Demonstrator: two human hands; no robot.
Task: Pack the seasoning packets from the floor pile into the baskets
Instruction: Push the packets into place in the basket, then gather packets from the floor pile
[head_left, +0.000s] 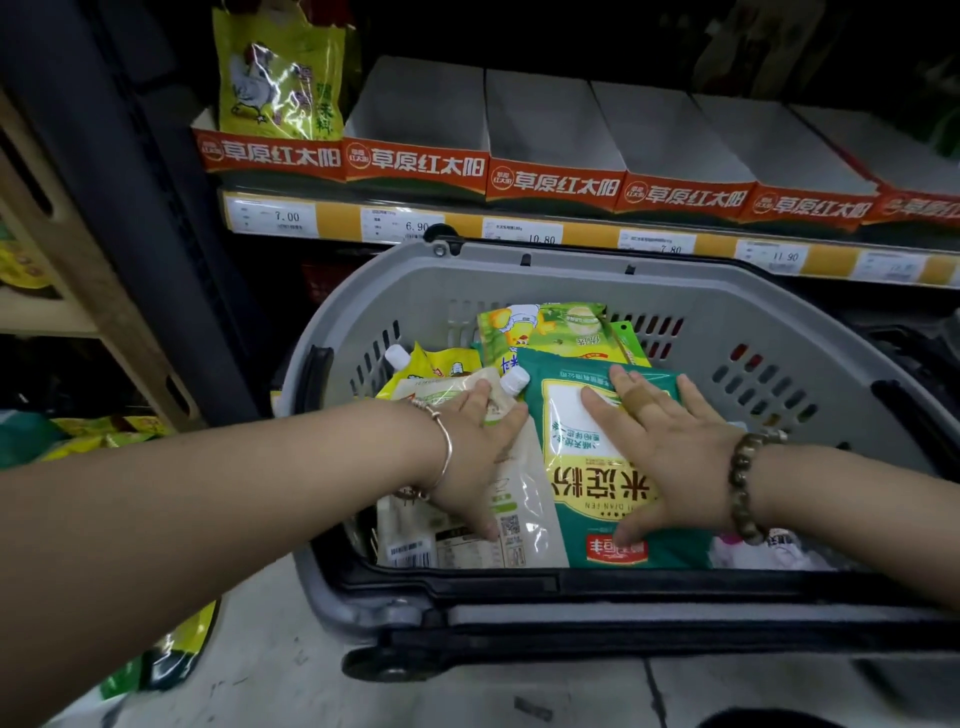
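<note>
A grey shopping basket (519, 280) stands on the floor in front of me with several seasoning packets inside. My left hand (478, 447) lies flat on a white spouted pouch (524, 514), fingers spread. My right hand (670, 441), with a bandage on one finger, presses flat on a teal and yellow starch packet (582, 467) beside the pouch. Yellow and green packets (545, 327) lie further back in the basket. More yellow packets (93, 436) lie on the floor at the left, partly hidden by my left forearm.
A store shelf (571, 228) with price tags runs behind the basket, carrying orange-fronted cardboard display trays (550, 182). A yellow chicken-print bag (280, 73) stands in the leftmost tray. A dark upright post (156, 218) and a wooden rack (67, 270) are at the left.
</note>
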